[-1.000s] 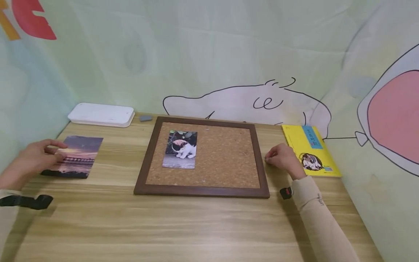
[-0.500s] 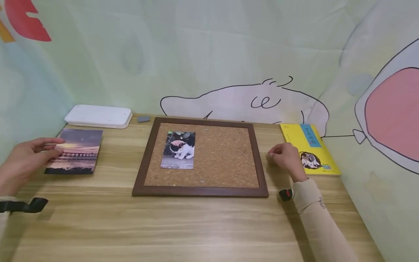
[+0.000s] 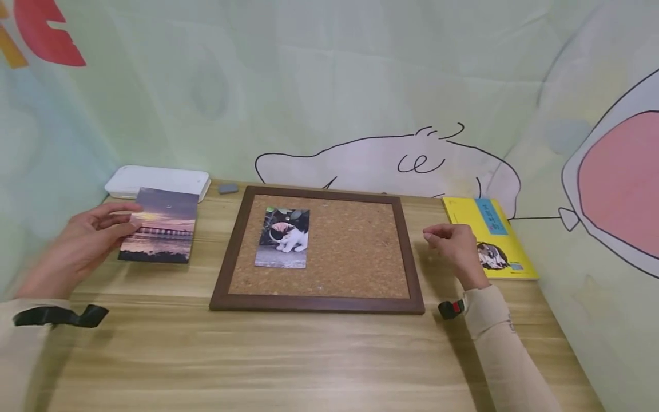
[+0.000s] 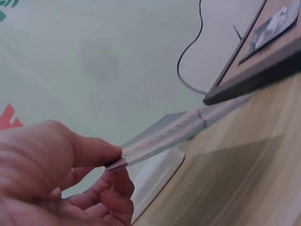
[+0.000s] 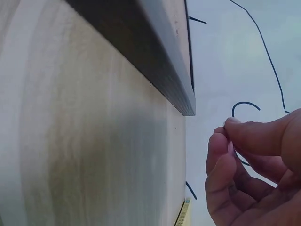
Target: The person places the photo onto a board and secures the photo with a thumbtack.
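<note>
My left hand (image 3: 84, 243) pinches the left edge of a sunset photo (image 3: 167, 234) between thumb and fingers. In the left wrist view the photo (image 4: 164, 134) is seen almost edge-on, raised off the table. A brown-framed cork board (image 3: 355, 246) lies in the middle, with a cat photo (image 3: 282, 237) on its left half. To the right of the board is my right hand (image 3: 455, 252). In the right wrist view, the thumb and fingers of the right hand (image 5: 254, 165) pinch what looks like a tiny pale push pin, mostly hidden.
A white case (image 3: 154, 178) stands at the back left, beside a small grey block (image 3: 228, 188). At the right lies a yellow book (image 3: 507, 246), partly behind my right hand. A printed cloth wall (image 3: 329, 91) closes off the table's far edge (image 3: 422, 195).
My left hand has lifted the sunset photo from the table and carried it right, toward the cork board. The right hand has barely moved.
</note>
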`<state>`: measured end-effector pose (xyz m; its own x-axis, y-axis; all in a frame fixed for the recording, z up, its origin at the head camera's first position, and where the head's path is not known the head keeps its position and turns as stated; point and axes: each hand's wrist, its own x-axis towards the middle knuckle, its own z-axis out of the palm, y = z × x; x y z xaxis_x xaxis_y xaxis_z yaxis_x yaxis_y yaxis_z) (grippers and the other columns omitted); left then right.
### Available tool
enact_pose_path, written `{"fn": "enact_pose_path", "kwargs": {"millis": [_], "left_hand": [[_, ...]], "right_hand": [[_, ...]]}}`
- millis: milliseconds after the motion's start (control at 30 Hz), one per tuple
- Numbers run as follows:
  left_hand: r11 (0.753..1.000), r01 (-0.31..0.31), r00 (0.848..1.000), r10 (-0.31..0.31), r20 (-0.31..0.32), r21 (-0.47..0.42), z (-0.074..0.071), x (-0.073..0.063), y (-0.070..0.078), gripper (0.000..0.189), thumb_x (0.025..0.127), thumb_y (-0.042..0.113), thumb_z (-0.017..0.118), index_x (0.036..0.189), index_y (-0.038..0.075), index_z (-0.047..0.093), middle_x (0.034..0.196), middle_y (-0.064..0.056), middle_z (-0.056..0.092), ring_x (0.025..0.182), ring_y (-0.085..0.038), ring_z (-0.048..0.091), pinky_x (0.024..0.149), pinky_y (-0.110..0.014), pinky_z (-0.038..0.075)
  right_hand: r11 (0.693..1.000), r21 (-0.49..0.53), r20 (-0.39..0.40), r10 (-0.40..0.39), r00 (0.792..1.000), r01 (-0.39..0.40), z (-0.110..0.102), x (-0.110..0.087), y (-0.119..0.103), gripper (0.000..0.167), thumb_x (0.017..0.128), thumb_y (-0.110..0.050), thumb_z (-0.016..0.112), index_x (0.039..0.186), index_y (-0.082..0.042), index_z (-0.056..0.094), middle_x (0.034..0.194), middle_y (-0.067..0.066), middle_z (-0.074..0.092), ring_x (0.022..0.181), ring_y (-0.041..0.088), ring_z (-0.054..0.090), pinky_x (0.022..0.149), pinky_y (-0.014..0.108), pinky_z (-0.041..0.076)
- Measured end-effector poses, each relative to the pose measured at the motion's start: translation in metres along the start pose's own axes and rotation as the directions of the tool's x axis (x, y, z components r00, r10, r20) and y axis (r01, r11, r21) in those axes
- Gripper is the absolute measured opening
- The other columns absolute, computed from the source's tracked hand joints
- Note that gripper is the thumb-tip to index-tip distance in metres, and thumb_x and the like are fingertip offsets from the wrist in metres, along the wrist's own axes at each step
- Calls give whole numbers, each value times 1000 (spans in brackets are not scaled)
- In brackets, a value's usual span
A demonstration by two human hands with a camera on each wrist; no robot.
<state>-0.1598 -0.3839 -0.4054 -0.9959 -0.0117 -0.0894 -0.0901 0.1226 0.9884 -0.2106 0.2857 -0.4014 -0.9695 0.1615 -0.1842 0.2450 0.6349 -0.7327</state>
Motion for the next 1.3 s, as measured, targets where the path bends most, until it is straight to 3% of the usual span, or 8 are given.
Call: {"fn": "enact_pose_path", "kwargs": {"millis": [133, 267, 367, 467, 733, 867, 1000, 1300], "left_hand": [[995, 28, 997, -21, 72, -97, 17, 7, 9, 32, 107, 9, 65, 135, 23, 68, 111, 14, 68, 89, -3, 61, 67, -18, 50], [992, 40, 994, -52, 97, 121, 33, 16, 18, 34, 109, 24, 63, 144, 27, 64, 112, 19, 61, 89, -3, 55, 69, -19, 48], [946, 40, 993, -75, 95, 322, 48, 22, 28, 47, 108, 42, 62, 153, 28, 57, 125, 25, 54, 101, 3, 54, 77, -14, 49], [929, 49, 991, -91, 96, 367, 66, 27, 37, 61, 106, 51, 63, 160, 25, 52, 144, 22, 50, 113, 7, 54, 88, -9, 50], [937, 13, 982, -77, 172, 348, 113, 37, 53, 63, 105, 44, 68, 161, 22, 50, 171, -4, 40, 128, 1, 53, 98, -12, 49], [945, -3, 970, -77, 232, 326, 132, 41, 60, 64, 104, 36, 72, 162, 22, 50, 173, -6, 36, 142, -16, 48, 116, -33, 44], [950, -11, 956, -82, 282, 311, 147, 40, 64, 63, 104, 26, 71, 162, 23, 49, 177, -5, 31, 153, -30, 39, 124, -57, 34], [959, -85, 934, -18, 356, 271, 193, 49, 55, 57, 102, 16, 72, 157, 20, 56, 161, -10, 47, 129, -21, 54, 104, -31, 48]], "right_hand": [[1000, -8, -16, -18, 1000, 17, 1, -2, -2, 30, 107, -24, 68, 129, -6, 76, 123, 18, 74, 98, 25, 63, 78, 25, 52], [999, -11, -34, -52, 998, 52, 2, -3, -4, 29, 105, -25, 70, 126, -6, 77, 121, 18, 74, 98, 26, 64, 76, 25, 52], [998, -6, -56, -68, 996, 67, 1, -3, -5, 27, 105, -26, 70, 123, -7, 76, 120, 17, 74, 99, 26, 65, 77, 24, 53], [996, 29, -83, -83, 993, 85, 1, -2, -7, 27, 105, -27, 70, 122, -8, 76, 115, 15, 74, 98, 26, 66, 75, 21, 54], [979, 153, -131, -112, 985, 132, 8, -6, -11, 23, 105, -23, 70, 116, -3, 74, 95, 2, 71, 86, 18, 68, 68, 20, 55], [968, 165, -138, -169, 976, 191, 9, -7, -12, 21, 106, -20, 68, 114, -1, 73, 93, 4, 70, 84, 20, 70, 68, 23, 57], [949, 189, -139, -227, 964, 251, 8, -5, -14, 22, 106, -19, 67, 113, 2, 72, 90, 2, 69, 82, 20, 70, 69, 24, 57], [927, 305, -136, -184, 974, 218, 12, 4, -22, 18, 106, -13, 64, 112, 4, 67, 82, -11, 63, 80, 10, 68, 78, 26, 55]]}}
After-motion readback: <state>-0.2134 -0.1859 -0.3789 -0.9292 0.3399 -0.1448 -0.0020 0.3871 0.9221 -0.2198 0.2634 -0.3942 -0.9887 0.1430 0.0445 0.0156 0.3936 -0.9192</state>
